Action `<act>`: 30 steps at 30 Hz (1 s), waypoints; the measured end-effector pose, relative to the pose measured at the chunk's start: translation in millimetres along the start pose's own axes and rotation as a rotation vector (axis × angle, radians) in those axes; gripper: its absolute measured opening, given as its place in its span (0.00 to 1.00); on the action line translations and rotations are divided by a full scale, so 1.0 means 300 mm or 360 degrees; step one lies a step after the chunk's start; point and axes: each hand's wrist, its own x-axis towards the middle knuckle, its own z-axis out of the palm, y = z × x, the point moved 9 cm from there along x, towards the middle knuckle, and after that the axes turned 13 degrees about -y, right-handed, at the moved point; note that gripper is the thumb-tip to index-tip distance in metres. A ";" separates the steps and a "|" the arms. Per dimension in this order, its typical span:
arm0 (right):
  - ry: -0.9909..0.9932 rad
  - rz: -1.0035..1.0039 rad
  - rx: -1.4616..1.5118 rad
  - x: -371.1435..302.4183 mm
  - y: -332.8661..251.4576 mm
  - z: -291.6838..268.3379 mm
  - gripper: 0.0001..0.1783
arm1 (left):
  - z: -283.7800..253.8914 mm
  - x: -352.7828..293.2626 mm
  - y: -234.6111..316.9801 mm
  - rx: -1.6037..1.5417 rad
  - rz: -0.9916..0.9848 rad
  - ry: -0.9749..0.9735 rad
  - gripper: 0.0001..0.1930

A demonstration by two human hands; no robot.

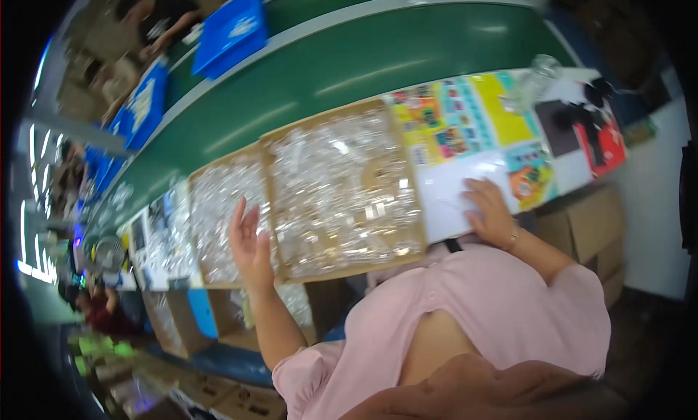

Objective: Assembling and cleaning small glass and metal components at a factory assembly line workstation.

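My left hand (251, 247) is held up with its fingers apart and nothing in it. It is over the edge between two shallow cardboard trays, the larger tray (352, 272) in the middle and a narrower tray (218, 284) to its left. Small clear plastic pieces (320, 195) fill both, though blur hides their exact kind. To the right, my right hand (491, 211) lies with spread fingers on a plain white surface (445, 195). A thin bracelet circles that wrist. Colourful printed sheets (465, 118) lie just beyond it.
A green conveyor belt (378, 57) runs behind the table, with blue trays (231, 33) and other people across it. At the far right are a clear jar (542, 73) and a black object (592, 126) on a red sheet. Cardboard boxes (582, 227) stand below the table.
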 end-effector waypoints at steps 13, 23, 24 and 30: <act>0.1439 0.0103 0.0195 -0.096 0.396 -0.656 0.39 | 0.810 -0.043 0.798 -0.1946 0.0986 -0.1300 0.36; 0.0949 0.0131 -0.0008 0.241 0.351 -0.705 0.32 | 0.608 -0.047 0.923 -0.1609 0.1165 -0.0919 0.31; 0.1055 -0.0087 0.0006 0.248 0.232 -0.697 0.33 | 0.553 -0.082 0.956 -0.1651 0.1180 -0.0845 0.30; 0.0886 -0.0071 -0.0202 0.291 0.140 -0.492 0.36 | 0.565 -0.187 1.022 -0.2142 0.1280 -0.1560 0.16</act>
